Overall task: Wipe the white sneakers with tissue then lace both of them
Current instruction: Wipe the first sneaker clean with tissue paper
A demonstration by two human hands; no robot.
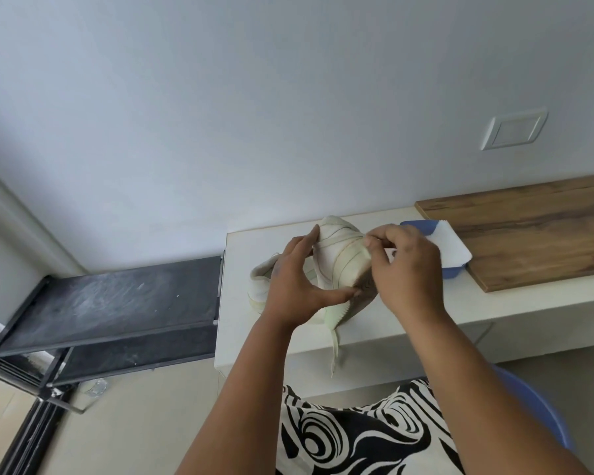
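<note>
Head view: a person sits at a white counter (426, 313), both hands raised over its near edge on one sneaker.
Landmark: the counter; every place below is given from it.
Sneaker (340, 258): held tipped up above the counter's left end, sole side turned toward the camera, so the lace side probably faces away or downward; which eyelets are filled cannot be told.
Left hand (295, 286): fingers spread and curled round the sneaker's left flank, thumb pressed along its lower edge, most likely to steady the shoe against the pull of the other hand.
Right hand (405, 269): fingertips bunched together at the sneaker's upper right edge, seemingly pinching a lace end or the shoe's rim; the thing pinched is too small to name with certainty.
Lace (335, 344): a pale strip hangs from the sneaker down past the counter's front edge, loose.
Second sneaker (259, 279): partly hidden behind the left hand, resting on the counter's left end, parked within reach.
Tissue (446, 245): white sheet lying in a blue tray (422, 226) on the counter, behind the right hand, beside a wood board (528, 228).
Stage: judged to be lacing, wiping apparently set aside.
</note>
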